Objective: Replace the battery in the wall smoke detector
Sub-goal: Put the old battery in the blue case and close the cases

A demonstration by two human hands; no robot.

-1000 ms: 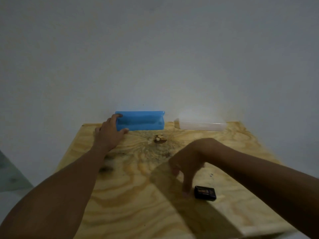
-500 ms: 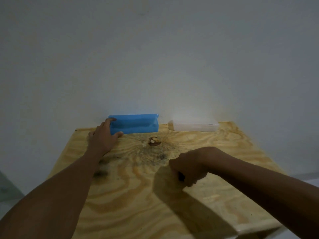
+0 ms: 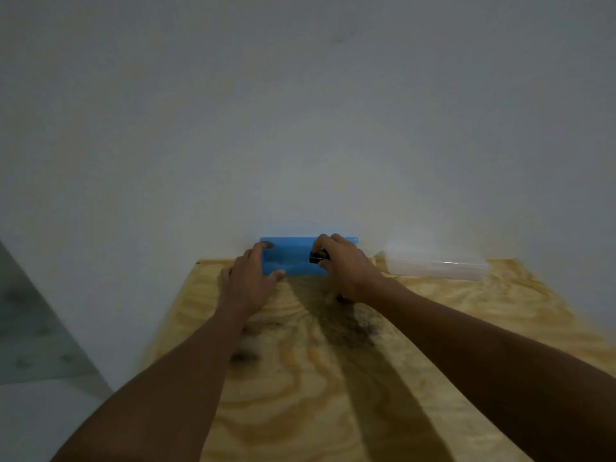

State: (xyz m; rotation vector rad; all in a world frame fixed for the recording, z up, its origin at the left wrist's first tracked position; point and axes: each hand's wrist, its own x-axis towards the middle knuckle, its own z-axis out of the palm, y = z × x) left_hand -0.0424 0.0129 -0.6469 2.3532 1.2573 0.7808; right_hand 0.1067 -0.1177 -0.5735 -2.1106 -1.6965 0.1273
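A blue plastic box (image 3: 293, 258) stands against the wall at the far edge of the plywood table (image 3: 333, 378). My left hand (image 3: 250, 278) rests on the box's left end, thumb and fingers around its corner. My right hand (image 3: 346, 265) is over the right part of the box, fingers closed on a small black battery (image 3: 319, 256) held just above the box's opening. The smoke detector is not in view.
A clear plastic box (image 3: 436, 266) lies to the right of the blue one, against the white wall (image 3: 300, 128). The table's left edge drops to a grey floor (image 3: 36, 328). A dark knot stains the wood behind my right wrist.
My right hand picked the black battery up from the near part of the table and carried it forward to the blue box. My left hand stayed on the box's left end.
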